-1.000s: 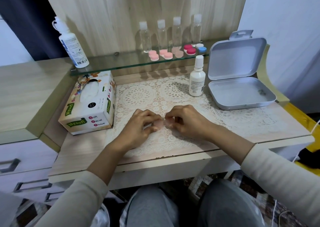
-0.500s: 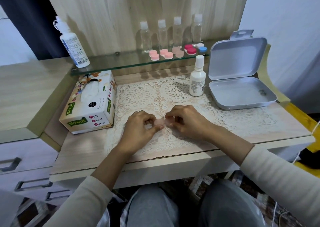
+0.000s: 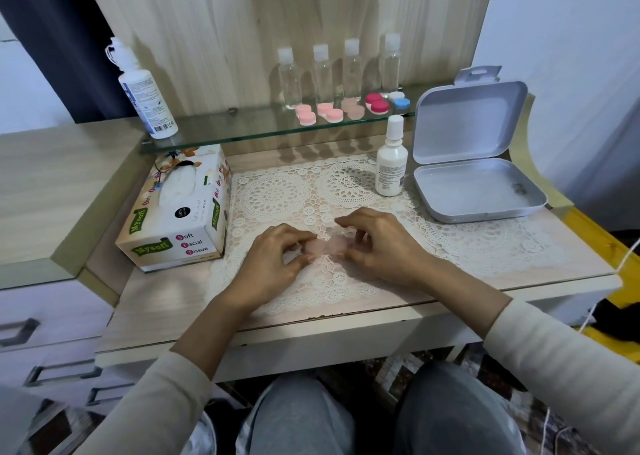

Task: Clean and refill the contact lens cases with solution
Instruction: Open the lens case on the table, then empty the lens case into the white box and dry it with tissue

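A pale pink contact lens case (image 3: 320, 245) lies low over the lace mat between both hands. My left hand (image 3: 273, 258) pinches its left end and my right hand (image 3: 381, 243) pinches its right end; fingers hide much of it. A small white solution bottle (image 3: 390, 163) stands on the mat behind my right hand. Several more lens cases (image 3: 332, 113) in pink, beige, red and blue sit on the glass shelf (image 3: 214, 132). A larger white solution bottle (image 3: 147, 97) stands at the shelf's left end.
A tissue box (image 3: 180, 212) sits left of the mat. An open white tin (image 3: 478, 191) stands at the right, lid up. Several clear travel bottles (image 3: 322, 73) line the back of the shelf. Drawers (image 3: 41, 330) are at the lower left, my knees below the desk edge.
Both hands stay on the pink case at the same spot; the fingers have shifted slightly, showing a bit more of the case between them.
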Tool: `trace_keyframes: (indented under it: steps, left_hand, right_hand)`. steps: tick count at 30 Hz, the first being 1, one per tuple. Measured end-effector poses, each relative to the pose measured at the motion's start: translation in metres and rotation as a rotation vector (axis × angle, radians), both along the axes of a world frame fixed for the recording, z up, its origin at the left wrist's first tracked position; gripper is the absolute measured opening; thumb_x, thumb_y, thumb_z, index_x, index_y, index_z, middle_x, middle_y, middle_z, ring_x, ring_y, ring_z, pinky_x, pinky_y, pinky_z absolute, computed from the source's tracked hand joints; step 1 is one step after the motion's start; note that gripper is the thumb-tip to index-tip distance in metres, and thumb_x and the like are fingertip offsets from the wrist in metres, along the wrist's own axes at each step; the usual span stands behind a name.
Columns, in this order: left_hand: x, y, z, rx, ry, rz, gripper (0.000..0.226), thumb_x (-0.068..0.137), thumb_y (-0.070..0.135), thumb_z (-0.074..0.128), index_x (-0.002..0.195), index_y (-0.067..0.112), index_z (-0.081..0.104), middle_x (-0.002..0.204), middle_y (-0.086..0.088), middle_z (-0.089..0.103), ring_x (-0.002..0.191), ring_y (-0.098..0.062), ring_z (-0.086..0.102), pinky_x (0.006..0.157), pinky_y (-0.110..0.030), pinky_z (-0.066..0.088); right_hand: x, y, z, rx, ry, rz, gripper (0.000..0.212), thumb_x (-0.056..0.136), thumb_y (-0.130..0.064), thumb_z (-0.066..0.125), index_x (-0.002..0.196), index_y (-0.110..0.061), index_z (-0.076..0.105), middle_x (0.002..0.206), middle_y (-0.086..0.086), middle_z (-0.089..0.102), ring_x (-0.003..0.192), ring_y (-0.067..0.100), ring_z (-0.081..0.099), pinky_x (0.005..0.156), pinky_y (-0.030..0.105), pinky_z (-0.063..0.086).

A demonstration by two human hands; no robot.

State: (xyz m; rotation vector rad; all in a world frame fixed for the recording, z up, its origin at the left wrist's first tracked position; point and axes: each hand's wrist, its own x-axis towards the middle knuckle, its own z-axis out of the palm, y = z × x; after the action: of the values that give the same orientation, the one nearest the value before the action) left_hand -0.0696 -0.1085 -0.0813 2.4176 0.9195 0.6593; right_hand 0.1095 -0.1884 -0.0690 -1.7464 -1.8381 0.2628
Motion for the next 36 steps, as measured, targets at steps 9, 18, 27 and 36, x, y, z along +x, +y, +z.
trace_keyframes:
  steps: [9,18,27,36]
  left_hand:
    - [-0.002,0.006,0.013,0.027,-0.145,0.265,0.024,0.076,0.022,0.073,0.097,0.011,0.069,0.087,0.002,0.065,0.072,-0.001,0.055,0.064,-0.006,0.042]
    - [0.025,0.052,0.060,0.020,-0.335,0.529,0.030,0.075,0.025,0.073,0.100,0.010,0.069,0.085,0.000,0.066,0.071,-0.009,0.057,0.065,-0.024,0.046]
    - [0.060,0.100,0.094,0.089,-0.293,0.627,0.026,0.072,0.035,0.069,0.089,0.015,0.070,0.084,0.000,0.070,0.080,-0.015,0.064,0.068,-0.026,0.048]
    - [0.075,0.115,0.094,0.136,-0.142,0.606,0.031,0.076,0.040,0.072,0.089,0.011,0.071,0.086,-0.002,0.070,0.069,-0.012,0.054,0.087,-0.037,0.049]
  right_hand:
    - [0.022,-0.005,-0.007,-0.123,-0.201,-0.055,0.070,0.086,-0.051,0.053,0.143,-0.016,0.033,0.151,-0.002,0.027,0.138,0.014,0.024,0.110,0.029,0.023]
    - [0.026,-0.002,-0.009,-0.166,-0.214,-0.038,0.068,0.088,-0.052,0.049,0.143,-0.015,0.033,0.152,-0.003,0.024,0.140,0.013,0.018,0.113,0.032,0.022]
    - [0.029,-0.001,-0.018,-0.162,-0.190,-0.046,0.067,0.089,-0.052,0.047,0.144,-0.017,0.029,0.153,-0.006,0.020,0.141,0.009,0.011,0.114,0.027,0.015]
    - [0.029,0.000,-0.018,-0.146,-0.180,-0.035,0.068,0.089,-0.052,0.047,0.144,-0.016,0.030,0.153,-0.005,0.021,0.141,0.009,0.011,0.114,0.024,0.013]
